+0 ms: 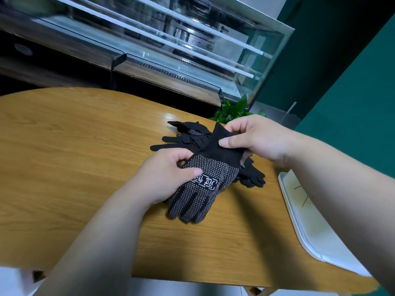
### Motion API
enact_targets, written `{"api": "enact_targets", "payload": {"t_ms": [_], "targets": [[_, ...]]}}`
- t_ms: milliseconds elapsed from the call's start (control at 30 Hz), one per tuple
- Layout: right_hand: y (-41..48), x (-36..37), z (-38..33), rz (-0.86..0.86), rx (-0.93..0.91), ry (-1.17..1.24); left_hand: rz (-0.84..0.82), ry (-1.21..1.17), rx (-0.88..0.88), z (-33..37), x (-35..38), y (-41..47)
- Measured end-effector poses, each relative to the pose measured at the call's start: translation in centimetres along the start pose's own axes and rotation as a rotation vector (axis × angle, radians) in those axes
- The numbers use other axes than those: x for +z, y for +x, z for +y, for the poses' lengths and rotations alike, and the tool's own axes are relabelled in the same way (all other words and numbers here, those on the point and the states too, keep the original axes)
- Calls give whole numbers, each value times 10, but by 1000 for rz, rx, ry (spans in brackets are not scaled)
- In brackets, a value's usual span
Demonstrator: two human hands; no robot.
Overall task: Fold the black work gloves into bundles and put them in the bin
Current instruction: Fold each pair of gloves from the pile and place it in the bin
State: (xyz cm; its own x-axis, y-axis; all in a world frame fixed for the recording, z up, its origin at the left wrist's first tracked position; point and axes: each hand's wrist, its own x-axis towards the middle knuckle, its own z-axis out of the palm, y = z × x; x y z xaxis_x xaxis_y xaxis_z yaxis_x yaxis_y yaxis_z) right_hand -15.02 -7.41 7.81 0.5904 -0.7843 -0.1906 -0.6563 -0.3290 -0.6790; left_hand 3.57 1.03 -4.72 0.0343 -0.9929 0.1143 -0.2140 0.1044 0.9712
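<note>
Head view shows a black knit glove, studded with white grip dots, at frame centre over a grained wooden table. The left hand pinches its palm edge, and the right hand pinches the plain cuff. More black gloves lie heaped behind. A smooth white bin sits lower right.

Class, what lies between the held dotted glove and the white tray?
Head view: right of the dotted glove, a heap of black gloves, then bare tabletop.

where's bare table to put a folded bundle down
The table is bare left of the left hand and at the near edge, this side of the dotted glove. Crowded around the glove pile by the right hand and white bin.
</note>
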Motion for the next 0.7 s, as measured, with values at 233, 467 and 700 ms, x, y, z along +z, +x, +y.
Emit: {"api": "enact_targets", "payload": {"t_ms": [233,467,700], "targets": [[-12,-6,5,286,-47,-113,275,-60,-50,4,-7,2],[-57,87,66,57,-227,-472,214,-6,-51,5,-1,-1],[-90,141,103,74,-250,-463,94,94,-80,3,7,-6]]}}
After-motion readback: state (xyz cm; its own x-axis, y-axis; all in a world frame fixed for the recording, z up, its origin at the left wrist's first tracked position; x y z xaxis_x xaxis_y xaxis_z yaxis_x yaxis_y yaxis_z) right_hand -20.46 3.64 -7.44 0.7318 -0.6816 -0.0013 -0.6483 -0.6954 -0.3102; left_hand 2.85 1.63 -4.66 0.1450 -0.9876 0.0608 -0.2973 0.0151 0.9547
